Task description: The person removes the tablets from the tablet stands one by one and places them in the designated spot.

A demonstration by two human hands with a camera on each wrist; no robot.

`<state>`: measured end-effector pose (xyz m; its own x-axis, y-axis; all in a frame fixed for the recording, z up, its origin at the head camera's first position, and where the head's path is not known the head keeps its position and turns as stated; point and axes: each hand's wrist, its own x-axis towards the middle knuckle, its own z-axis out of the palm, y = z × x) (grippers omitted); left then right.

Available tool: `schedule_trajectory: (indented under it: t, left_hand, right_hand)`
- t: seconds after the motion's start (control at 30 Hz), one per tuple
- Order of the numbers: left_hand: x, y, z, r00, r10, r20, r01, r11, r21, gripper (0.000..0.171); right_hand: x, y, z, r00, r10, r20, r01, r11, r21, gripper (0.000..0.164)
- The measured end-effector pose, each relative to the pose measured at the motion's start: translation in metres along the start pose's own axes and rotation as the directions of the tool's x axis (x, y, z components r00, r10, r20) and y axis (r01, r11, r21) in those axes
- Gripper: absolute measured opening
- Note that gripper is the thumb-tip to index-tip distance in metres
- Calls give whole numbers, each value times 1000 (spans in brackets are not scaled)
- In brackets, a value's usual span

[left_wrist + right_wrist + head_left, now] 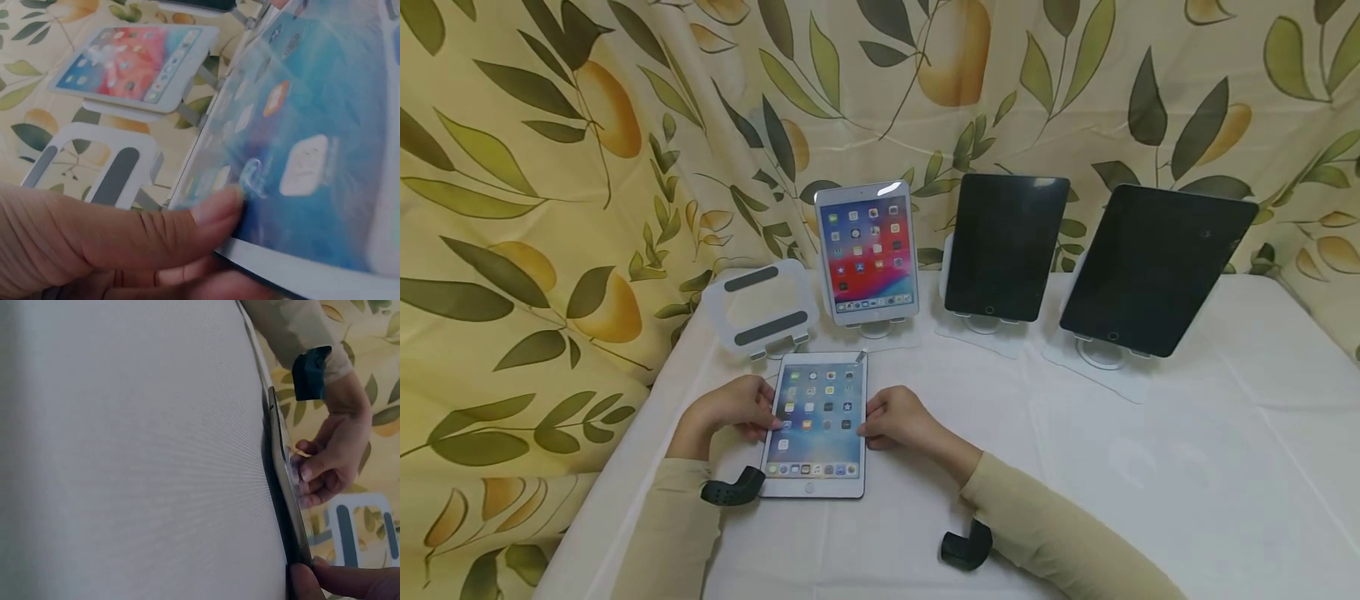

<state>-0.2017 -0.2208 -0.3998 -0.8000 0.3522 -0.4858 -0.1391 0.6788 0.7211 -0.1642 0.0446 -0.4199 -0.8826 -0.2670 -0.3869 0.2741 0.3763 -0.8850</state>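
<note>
A white-framed tablet (820, 421), its screen lit with app icons on blue, is between my two hands on the white table. My left hand (741, 408) grips its left edge; in the left wrist view the thumb (215, 209) lies over the front and the fingers go underneath. On the opposite side my right hand (902, 421) pinches the right edge between thumb and fingers. The right wrist view shows the tablet (287, 475) edge-on, with a dark shadow beneath it. A small dark tab (861, 357) sits at its top right corner.
Just behind the tablet stands a bare white stand (760, 304) with dark grey strips. To its right, three more stands hold a lit tablet (868, 250) and two dark-screened tablets (1007, 246) (1157, 267). A leaf-and-fruit patterned curtain (700, 125) hangs behind the table (1075, 492).
</note>
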Motion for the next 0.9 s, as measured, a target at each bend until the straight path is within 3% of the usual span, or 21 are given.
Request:
schedule_trajectory:
  t: [0.27,0.5,0.7,0.9]
  left_hand:
    - [2,-6,-2,999,-38,-21,39,999,3,37]
    - [-1,-4,-2,994,-77,-72,79,997,19,37]
    - [-4,2,-2,996,12,-94,-8,999,41,44]
    - [-1,5,0,993,83,-79,-85,996,-27,48]
  right_hand:
    - [1,-4,4,999,-49,7,50,996,-69,19]
    - [-1,-4,2,995,-104,-6,103,987,-125,28]
    - [0,-4,-6,991,-134,-27,128,978,-163,31]
    - [1,-12,-18,989,-119,-88,105,984,-147,35]
